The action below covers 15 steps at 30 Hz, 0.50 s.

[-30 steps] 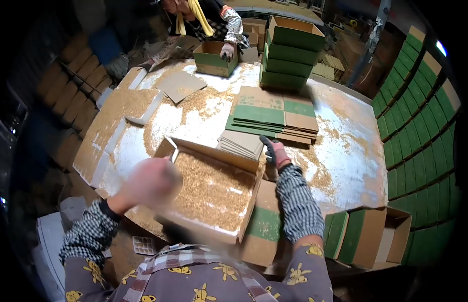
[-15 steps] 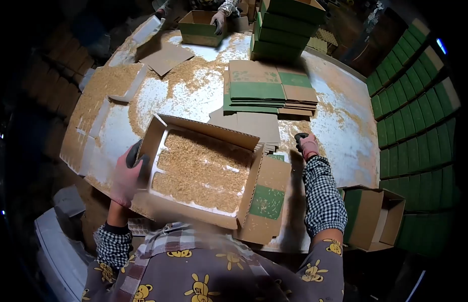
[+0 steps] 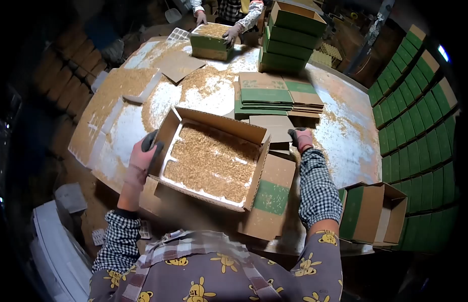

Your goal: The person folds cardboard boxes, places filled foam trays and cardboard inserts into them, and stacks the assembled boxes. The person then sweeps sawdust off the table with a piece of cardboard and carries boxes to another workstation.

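Note:
My left hand (image 3: 142, 160), in a pink and dark glove, grips the left wall of an open cardboard box (image 3: 221, 199). Inside it lies a white tray with cells, largely covered by tan husk-like bits (image 3: 213, 161); the box tilts slightly. My right hand (image 3: 301, 138), gloved alike, pinches the right edge of a flat cardboard sheet (image 3: 270, 127). That sheet lies over other sheets, just in front of a stack of folded green and brown cartons (image 3: 266, 95). Beneath the box's right side sits a flat carton with a green band (image 3: 270, 197).
Across the table a co-worker's gloved hands (image 3: 233, 34) hold a filled green box (image 3: 209, 49). Open green boxes are stacked (image 3: 289, 43) at the back. Another open box (image 3: 369, 214) stands at right by a wall of green boxes (image 3: 420, 131). Husk bits (image 3: 110, 90) cover the left tabletop.
My right hand has moved onto the cardboard sheet and closed on its edge; the sheet has shifted. My left hand still holds the box. The co-worker's box now shows tan filling, with both hands at it.

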{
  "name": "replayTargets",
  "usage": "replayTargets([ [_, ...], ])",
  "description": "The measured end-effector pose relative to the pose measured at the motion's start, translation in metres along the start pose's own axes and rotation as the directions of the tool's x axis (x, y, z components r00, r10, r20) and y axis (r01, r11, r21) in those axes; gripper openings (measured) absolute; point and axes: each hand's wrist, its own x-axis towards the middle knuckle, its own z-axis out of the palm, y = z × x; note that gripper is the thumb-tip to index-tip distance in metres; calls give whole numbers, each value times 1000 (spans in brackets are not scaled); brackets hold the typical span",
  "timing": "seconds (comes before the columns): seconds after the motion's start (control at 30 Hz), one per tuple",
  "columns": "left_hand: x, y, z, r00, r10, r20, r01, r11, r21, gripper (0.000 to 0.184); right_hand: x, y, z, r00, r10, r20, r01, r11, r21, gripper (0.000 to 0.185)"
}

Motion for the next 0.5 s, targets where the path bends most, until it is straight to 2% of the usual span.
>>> replayTargets([
  [0.03, 0, -2, -1, 999, 46, -6, -46, 999, -8, 39, -2, -2, -24, 999, -44, 7, 43, 993, 108, 35],
  [0.07, -1, -2, 0, 999, 26, -20, -26, 999, -19, 39, -12, -11, -49, 983, -173, -64, 183, 956, 230, 30],
  [0.1, -1, 1, 2, 999, 42, -11, -43, 999, -28, 38, -36, -41, -69, 966, -222, -134, 257, 879, 402, 23],
  [0.13, 0, 2, 4, 998, 59, -6, -59, 998, -34, 37, -74, -79, -79, 872, -385, -302, 479, 796, 369, 18],
  [0.17, -1, 1, 8, 994, 97, -53, -99, 995, -26, 37, -122, -119, -81, 742, -579, -339, 669, 677, 306, 15],
  [0.2, 1, 0, 10, 996, 72, -56, -75, 995, -65, 36, -182, -157, -71, 587, -729, -352, 806, 570, 161, 16],
  [0.23, 4, -1, 7, 997, 57, -48, -61, 993, -98, 35, -213, -171, -59, 348, -911, -224, 927, 369, -61, 22],
  [0.27, 8, -7, 1, 996, 87, -12, -88, 986, -140, 34, -254, -198, -47, -62, -998, 19, 933, -65, -353, 27],
  [0.3, 15, -15, -3, 992, 121, 35, -112, 976, -185, 33, -288, -206, -25, -28, -959, 281, 976, -87, -200, 19],
  [0.33, 27, -35, -13, 980, 195, -28, -194, 980, 45, 31, -298, -194, -1, -12, -812, 584, 987, -104, -125, 10],
  [0.37, 7, 12, -6, 944, 318, -91, -327, 938, -115, 29, -308, -177, 21, 12, -666, 745, 927, -273, -259, 18],
  [0.4, -2, 46, -6, 848, 490, -199, -501, 866, 0, 30, -318, -170, 33, 95, -589, 803, 902, -290, -320, 18],
  [0.43, -5, 71, -7, 707, 644, -291, -641, 758, 120, 31, -316, -165, 35, 151, -523, 839, 916, -245, -318, 18],
  [0.5, -11, 96, -13, 413, 911, -6, -859, 391, 331, 39, -305, -161, 26, 160, -453, 877, 987, 81, -139, 20],
])
